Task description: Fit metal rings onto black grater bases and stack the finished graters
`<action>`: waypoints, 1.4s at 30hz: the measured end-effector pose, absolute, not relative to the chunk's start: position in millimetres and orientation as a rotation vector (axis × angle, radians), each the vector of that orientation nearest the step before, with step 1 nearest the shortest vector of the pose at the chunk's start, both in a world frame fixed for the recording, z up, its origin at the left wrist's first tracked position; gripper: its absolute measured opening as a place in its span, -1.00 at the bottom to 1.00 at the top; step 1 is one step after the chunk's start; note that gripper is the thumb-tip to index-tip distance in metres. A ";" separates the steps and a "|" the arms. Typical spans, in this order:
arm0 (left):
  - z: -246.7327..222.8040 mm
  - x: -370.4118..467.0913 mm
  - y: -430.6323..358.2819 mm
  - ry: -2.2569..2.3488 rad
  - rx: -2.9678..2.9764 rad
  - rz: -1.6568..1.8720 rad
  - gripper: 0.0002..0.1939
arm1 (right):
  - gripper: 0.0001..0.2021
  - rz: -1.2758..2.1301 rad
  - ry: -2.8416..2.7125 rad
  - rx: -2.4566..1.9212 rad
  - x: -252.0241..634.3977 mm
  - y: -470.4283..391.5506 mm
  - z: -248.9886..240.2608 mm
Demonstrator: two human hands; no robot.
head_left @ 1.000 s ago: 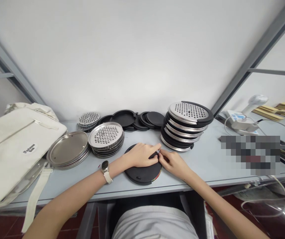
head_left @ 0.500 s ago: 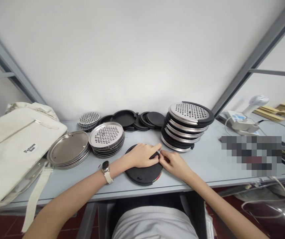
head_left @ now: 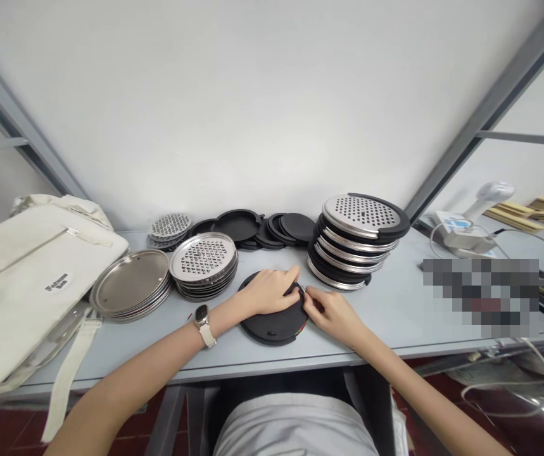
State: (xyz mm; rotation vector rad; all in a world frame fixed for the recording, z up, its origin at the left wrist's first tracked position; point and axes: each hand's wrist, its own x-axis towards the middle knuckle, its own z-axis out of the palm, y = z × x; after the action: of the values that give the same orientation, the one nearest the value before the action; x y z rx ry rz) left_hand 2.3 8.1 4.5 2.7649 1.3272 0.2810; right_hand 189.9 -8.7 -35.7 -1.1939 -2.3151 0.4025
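Black and matte, a round disc (head_left: 274, 326) was set near the front edge of the pale grey table (head_left: 395, 316), partly covered by the left hand (head_left: 272, 291), which was laid across it with bent fingers; whether it was gripped there could not be told. Its right rim was pinched by the right hand (head_left: 331, 316), held narrow. At the right, shiny perforated plates (head_left: 347, 212) were seated in black holders (head_left: 398, 223), piled in a leaning stack. By the white wall (head_left: 253, 126), shallow black trays (head_left: 237, 229) with raised rims were heaped. Smooth, rimmed metal lids (head_left: 132, 282) were stacked beside the off-white bag (head_left: 38, 253), and rough-holed graters (head_left: 204, 256) were piled next to them. Compared with half a second earlier, the disc had been shifted slightly away from the table edge, and the left fingertips had been drawn back a little.
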 end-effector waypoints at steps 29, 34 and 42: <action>3.3 -0.1 4.4 1.069 2.875 0.334 -0.88 | -0.74 0.493 -2.362 -1.173 192.5 -6.7 -37.3; 4.3 -0.4 4.0 1.048 2.889 0.328 -0.88 | -0.75 0.500 -2.373 -1.166 192.0 -6.0 -37.5; 2.7 0.8 4.4 1.092 2.875 0.303 -0.84 | -0.76 0.503 -2.360 -1.168 191.9 -5.2 -36.6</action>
State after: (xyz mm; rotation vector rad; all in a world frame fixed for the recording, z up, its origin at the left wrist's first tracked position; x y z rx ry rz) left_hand 0.8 4.4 2.7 2.8749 1.0919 0.3031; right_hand 191.9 -5.2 -36.6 -1.1684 -2.3601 0.5032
